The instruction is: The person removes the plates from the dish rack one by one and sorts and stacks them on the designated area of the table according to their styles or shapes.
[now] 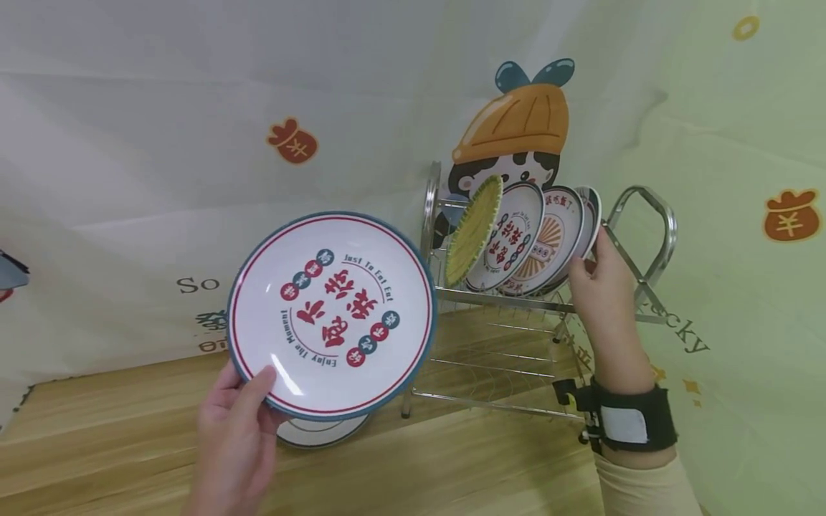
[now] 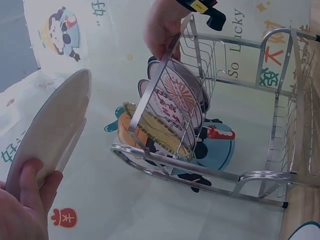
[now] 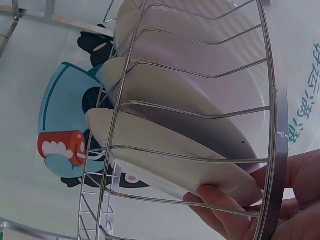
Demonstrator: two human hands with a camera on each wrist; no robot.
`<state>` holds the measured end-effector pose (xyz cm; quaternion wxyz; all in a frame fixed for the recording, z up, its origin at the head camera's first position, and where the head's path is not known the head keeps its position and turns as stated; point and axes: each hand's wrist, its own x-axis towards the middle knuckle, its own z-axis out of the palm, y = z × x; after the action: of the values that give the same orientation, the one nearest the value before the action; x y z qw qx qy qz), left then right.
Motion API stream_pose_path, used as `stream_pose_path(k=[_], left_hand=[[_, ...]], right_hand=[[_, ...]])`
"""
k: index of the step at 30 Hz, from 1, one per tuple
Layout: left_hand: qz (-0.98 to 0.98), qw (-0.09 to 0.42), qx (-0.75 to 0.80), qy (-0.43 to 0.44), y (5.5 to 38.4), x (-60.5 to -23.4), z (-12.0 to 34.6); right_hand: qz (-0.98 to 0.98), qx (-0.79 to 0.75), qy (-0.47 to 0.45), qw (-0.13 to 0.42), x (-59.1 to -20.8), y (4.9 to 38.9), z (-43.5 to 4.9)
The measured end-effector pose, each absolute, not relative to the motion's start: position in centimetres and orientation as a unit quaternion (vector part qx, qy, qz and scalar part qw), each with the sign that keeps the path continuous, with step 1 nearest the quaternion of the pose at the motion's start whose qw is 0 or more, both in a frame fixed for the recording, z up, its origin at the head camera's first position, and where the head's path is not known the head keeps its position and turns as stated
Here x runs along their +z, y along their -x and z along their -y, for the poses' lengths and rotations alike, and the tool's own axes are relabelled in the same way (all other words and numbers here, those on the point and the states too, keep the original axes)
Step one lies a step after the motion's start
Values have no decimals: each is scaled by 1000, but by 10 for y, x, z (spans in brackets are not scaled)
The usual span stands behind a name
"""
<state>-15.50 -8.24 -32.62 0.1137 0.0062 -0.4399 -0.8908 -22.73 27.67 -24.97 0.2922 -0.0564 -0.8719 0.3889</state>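
My left hand [image 1: 239, 423] grips a round white plate [image 1: 387, 287] by its lower left edge, thumb on the front face. Red characters and a blue rim decorate this plate, and its pale back [image 2: 55, 120] shows in the left wrist view. My right hand [image 1: 603, 287] pinches the edge of the rightmost plate [image 3: 175, 150] standing in a metal dish rack [image 1: 503, 297]. Leaning beside that one are a plate with an orange sunburst [image 1: 551, 229], a plate with red characters [image 1: 514, 233] and a yellow plate with a fringed-looking rim [image 1: 474, 233].
Another plate [image 1: 316, 435] lies on the wooden table [image 1: 452, 473], partly hidden behind the held one. The rack's lower tier [image 1: 490, 405] sits below the plates. A cloth backdrop [image 1: 129, 158] with printed cartoons hangs behind and to the right.
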Motion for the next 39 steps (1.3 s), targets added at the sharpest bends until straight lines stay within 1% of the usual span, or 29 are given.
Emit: stream_pose_path(k=[6,9,12,18,22,28,31,39], left_hand=[[449,140,-880,-66,150,-341,97],[486,132,-858,-99,150,-352,102],[514,104,-844,-110,153,-370,110],[566,29,-812,-137,169,-408,124],[585,4,-797,-149,179,-425,128],[616,-1,-768,-172,190,-440,131],[621,6,-764,-177,197,-453,133],[598,32,-772,-212,236,-526,146]], right_hand=[[871,392,54,291,-250,227,-276],[869,393,47,296,-250,227,-276],[869,390,44,300,-249,227,-276],[870,382,42,310,-249,227,-276],[871,373,39,319,-249,227,-276],[870,376,36,318,-251,228,-277],[869,376,37,319,-252,228,-278],[870,374,37,320,-252,229,-278]])
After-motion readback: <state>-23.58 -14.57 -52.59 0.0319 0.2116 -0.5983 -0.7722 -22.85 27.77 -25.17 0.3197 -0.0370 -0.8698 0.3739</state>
